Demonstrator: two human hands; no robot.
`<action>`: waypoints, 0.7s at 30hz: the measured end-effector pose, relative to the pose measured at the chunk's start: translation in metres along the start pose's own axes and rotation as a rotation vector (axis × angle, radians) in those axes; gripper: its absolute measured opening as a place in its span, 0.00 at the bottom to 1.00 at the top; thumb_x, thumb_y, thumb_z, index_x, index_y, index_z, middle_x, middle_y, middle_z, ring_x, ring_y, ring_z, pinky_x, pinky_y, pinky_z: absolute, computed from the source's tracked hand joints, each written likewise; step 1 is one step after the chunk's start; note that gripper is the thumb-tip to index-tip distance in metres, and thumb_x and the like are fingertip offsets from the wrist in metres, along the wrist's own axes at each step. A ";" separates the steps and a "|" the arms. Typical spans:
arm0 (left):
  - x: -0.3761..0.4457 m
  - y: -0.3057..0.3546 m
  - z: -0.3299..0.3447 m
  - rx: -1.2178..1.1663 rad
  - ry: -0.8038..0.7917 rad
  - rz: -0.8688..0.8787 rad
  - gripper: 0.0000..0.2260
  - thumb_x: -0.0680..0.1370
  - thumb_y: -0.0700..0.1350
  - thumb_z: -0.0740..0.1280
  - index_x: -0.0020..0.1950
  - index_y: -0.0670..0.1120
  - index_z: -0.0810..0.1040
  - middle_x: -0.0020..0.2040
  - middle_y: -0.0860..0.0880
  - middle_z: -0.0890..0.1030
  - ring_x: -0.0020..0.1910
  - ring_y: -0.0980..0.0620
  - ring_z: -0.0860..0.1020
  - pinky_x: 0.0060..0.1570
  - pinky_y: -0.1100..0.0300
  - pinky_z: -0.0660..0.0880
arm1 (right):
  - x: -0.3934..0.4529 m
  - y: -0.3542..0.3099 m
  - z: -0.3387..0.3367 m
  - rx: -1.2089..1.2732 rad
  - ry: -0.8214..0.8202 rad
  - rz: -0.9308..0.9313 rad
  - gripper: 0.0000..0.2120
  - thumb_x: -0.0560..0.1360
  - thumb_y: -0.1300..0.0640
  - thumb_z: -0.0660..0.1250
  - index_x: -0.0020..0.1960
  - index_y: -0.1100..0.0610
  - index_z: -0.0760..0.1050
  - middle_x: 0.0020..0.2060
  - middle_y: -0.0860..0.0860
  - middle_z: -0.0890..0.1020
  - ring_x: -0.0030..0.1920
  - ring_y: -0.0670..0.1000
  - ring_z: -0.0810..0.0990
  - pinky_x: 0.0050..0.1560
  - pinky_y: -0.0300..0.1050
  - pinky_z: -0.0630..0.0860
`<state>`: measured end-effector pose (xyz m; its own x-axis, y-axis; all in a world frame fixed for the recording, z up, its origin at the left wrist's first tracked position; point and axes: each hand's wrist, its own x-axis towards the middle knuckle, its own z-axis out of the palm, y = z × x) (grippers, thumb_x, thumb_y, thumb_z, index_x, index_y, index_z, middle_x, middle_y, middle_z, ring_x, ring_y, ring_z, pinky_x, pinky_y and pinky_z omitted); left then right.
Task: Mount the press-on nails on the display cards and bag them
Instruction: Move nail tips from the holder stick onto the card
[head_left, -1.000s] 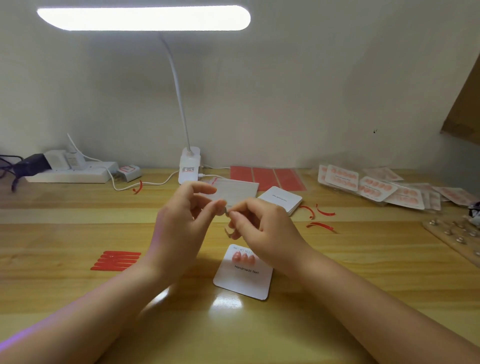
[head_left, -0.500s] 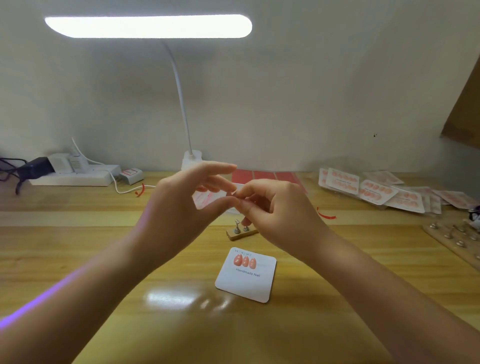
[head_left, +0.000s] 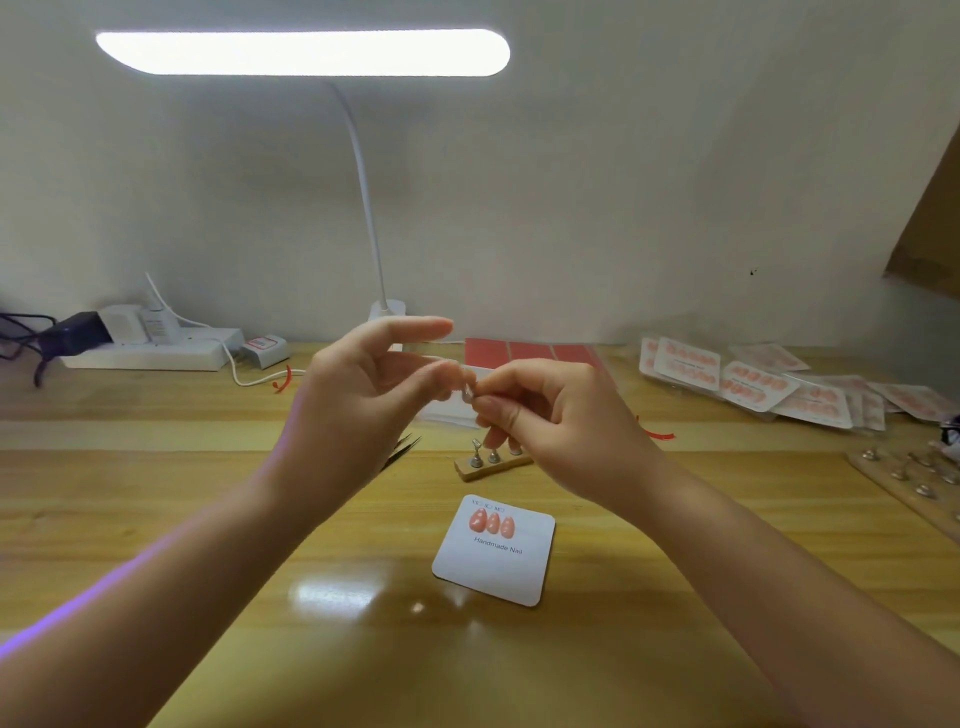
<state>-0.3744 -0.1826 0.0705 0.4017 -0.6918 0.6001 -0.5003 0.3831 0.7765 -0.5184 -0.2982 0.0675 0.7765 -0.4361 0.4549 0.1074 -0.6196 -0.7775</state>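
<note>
Both hands are raised above the desk (head_left: 156, 519), fingertips meeting at centre. Left hand (head_left: 358, 400) and right hand (head_left: 550, 410) pinch the same small nail piece (head_left: 467, 391) between thumb and finger; too small and blurred to tell what it is exactly, looks like a pale press-on nail on a metal holder. The left index finger sticks out straight above the pinch, and the right hand's other fingers are curled under. Below the hands a white display card (head_left: 493, 556) printed "Handmade Nail" lies flat on the desk, tilted slightly, with three pink nails (head_left: 491, 521) mounted in a row near its top left. Just behind the card sits a small wooden stand (head_left: 491, 464) with metal nail holders, partly hidden by the right hand. Dark tweezers (head_left: 402, 451) lie behind the left wrist. Far right, a pile of bagged cards (head_left: 753, 382) with pink nails. Right edge, a longer wooden holder strip (head_left: 909, 483). Red sheets (head_left: 530, 353) at the back centre, and a lit desk lamp (head_left: 301, 52) overhead. Back left, a white power strip (head_left: 150, 351).
</note>
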 end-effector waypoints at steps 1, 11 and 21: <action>0.000 -0.001 0.001 -0.039 0.011 -0.054 0.18 0.70 0.54 0.71 0.58 0.52 0.78 0.43 0.51 0.86 0.44 0.53 0.84 0.47 0.63 0.79 | 0.000 0.000 0.000 0.007 -0.004 0.001 0.06 0.77 0.63 0.68 0.50 0.54 0.81 0.37 0.48 0.83 0.36 0.44 0.83 0.36 0.33 0.75; 0.000 -0.001 0.005 -0.048 0.107 -0.143 0.15 0.69 0.52 0.72 0.54 0.50 0.78 0.39 0.51 0.86 0.39 0.56 0.83 0.37 0.68 0.76 | -0.003 0.000 0.002 0.067 -0.077 0.043 0.08 0.80 0.63 0.63 0.55 0.58 0.80 0.40 0.54 0.83 0.37 0.46 0.83 0.39 0.40 0.80; -0.005 0.009 0.006 0.287 0.187 0.022 0.10 0.72 0.45 0.75 0.48 0.53 0.77 0.36 0.60 0.83 0.32 0.61 0.80 0.32 0.73 0.72 | -0.006 0.001 0.014 0.086 0.117 0.017 0.04 0.75 0.58 0.72 0.46 0.56 0.78 0.34 0.55 0.82 0.34 0.52 0.83 0.34 0.42 0.80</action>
<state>-0.3860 -0.1793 0.0733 0.5088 -0.5505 0.6619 -0.6951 0.1909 0.6931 -0.5145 -0.2872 0.0581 0.7017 -0.5222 0.4847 0.1513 -0.5555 -0.8176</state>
